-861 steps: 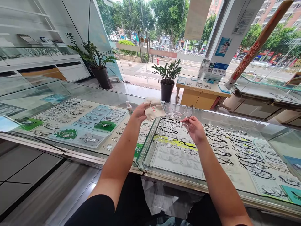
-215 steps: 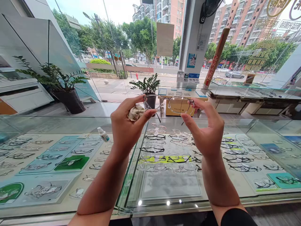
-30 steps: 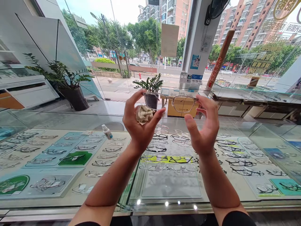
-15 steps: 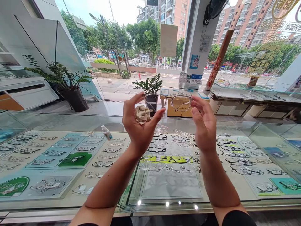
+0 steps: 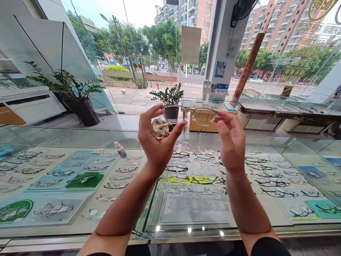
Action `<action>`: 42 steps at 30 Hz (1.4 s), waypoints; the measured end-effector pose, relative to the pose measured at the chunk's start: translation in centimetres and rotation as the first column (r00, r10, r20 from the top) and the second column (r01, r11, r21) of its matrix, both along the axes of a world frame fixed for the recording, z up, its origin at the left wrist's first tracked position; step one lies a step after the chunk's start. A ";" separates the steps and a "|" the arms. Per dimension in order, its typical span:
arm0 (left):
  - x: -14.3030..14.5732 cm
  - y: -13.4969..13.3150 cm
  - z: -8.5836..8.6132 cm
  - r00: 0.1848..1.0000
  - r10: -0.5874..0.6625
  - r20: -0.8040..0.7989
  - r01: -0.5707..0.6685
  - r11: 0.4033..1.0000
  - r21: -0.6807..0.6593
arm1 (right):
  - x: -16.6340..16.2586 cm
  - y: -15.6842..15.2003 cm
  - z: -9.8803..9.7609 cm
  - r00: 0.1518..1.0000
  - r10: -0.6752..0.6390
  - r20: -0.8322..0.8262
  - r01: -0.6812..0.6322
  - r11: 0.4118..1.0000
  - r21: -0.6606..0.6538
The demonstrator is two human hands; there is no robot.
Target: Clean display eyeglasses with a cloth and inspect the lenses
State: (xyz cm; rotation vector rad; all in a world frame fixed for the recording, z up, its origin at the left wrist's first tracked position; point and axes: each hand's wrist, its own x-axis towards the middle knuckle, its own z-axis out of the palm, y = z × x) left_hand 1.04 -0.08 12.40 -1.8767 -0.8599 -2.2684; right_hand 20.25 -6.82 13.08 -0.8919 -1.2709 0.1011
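Observation:
A pair of eyeglasses (image 5: 204, 117) with clear lenses and a thin frame is held up above the glass counter, at about window height. My left hand (image 5: 156, 147) is closed on its left end, the thumb under the left lens near the bridge. A crumpled beige cloth (image 5: 160, 128) is tucked in that same palm. My right hand (image 5: 232, 142) has its fingertips at the right end of the frame, thumb just below them. The temples are mostly hidden behind the lenses and hands.
Below, a glass display counter (image 5: 186, 230) holds many rows of eyeglasses. A small white spray bottle (image 5: 120, 150) stands on it at left. Beyond are potted plants (image 5: 84, 112), a yellow-fronted display case (image 5: 204, 124) and a window onto the street.
The eyeglasses have turned slightly, so the left lens shows more squarely. Both hands stay almost in place, with the cloth still in my left palm.

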 end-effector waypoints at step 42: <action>0.7 1.2 -1.4 0.999 -0.004 -0.032 0.010 0.982 0.190 | 0.1 0.5 0.0 0.986 -0.164 -0.017 0.163 0.950 0.268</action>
